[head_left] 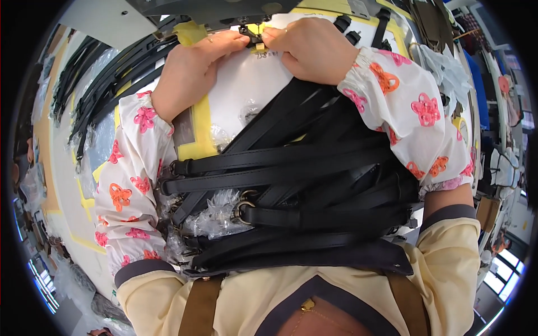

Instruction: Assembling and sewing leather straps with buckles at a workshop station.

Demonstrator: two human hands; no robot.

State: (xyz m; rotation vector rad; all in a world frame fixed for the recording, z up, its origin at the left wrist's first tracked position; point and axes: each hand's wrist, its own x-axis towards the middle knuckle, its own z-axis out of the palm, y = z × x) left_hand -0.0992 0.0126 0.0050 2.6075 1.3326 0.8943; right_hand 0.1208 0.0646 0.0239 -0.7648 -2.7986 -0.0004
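Note:
Both my hands are at the needle area of a dark sewing machine [207,14] at the far middle. My left hand [193,70] comes in from the left, with its fingertips pressed together beside the presser foot [252,37]. From the other side my right hand [316,50] pinches thumb to forefinger close to the foot. What the fingers hold is small, dark and mostly hidden by them and the foot. Black leather straps [291,162] with stitched edges and metal rings lie heaped between my forearms and across my lap.
More black straps [115,75] lie in rows on the left of the white, yellow-taped table [78,201]. Clear plastic wrap [216,215] sits among the near straps. At the far right are short black straps [381,28] and a pale plastic bag [445,73].

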